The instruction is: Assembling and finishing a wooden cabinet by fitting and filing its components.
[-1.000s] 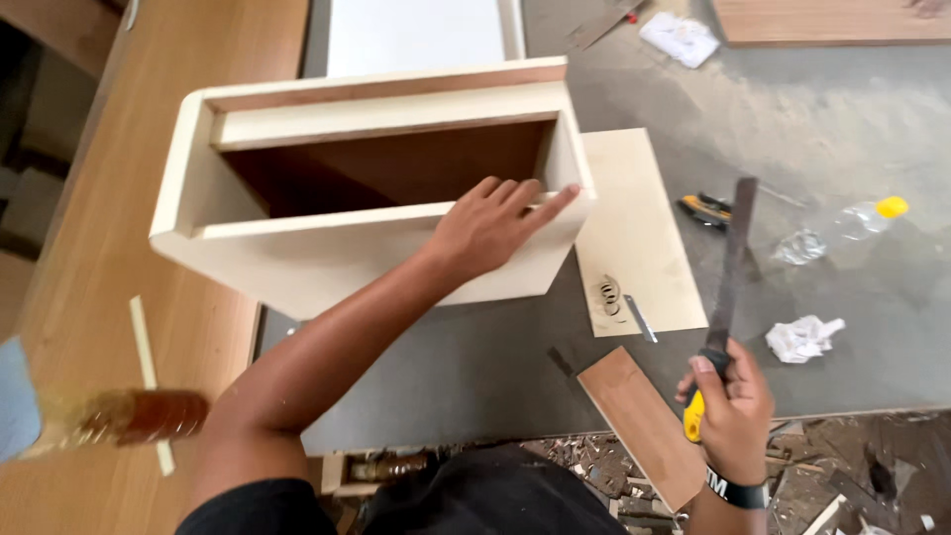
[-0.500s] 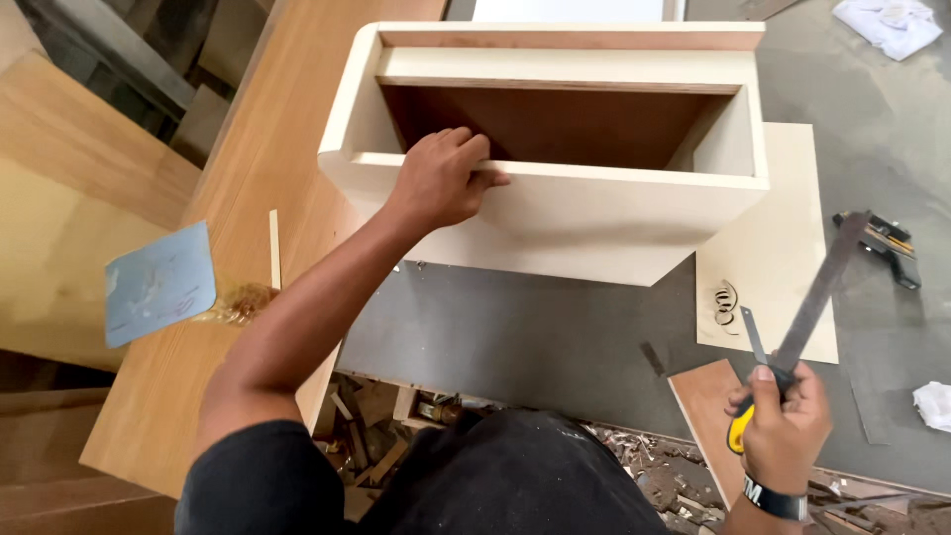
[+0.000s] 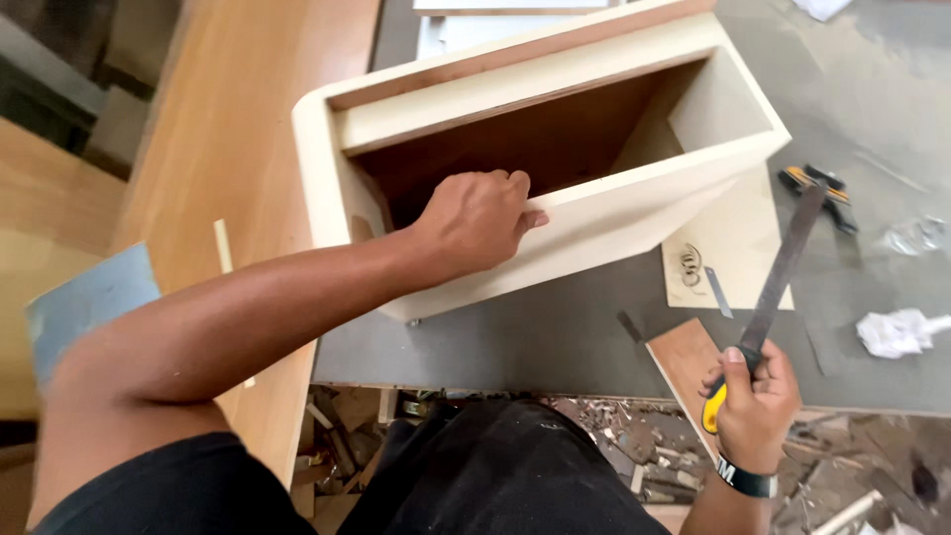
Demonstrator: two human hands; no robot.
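Our fingers [image 3: 500,188] of the left hand [image 3: 474,220] were curled over the near front edge of the cream wooden box [image 3: 555,149], pinching that panel with the thumb outside; the box lay open-side up on the grey workbench [image 3: 515,337], left of centre and far from us; the right hand [image 3: 755,401] was wrapped tight round the yellow handle of a long flat file [image 3: 778,272], held clear of the box at the near right. We judged the step to be steadying or turning the box before filing; the next move called for bringing the file to an edge while the left hand braced. The fingertips inside the box were hidden; the box's far side was cut off; small metal bits [image 3: 690,264] on the loose cream panel [image 3: 738,233] were too small to identify.
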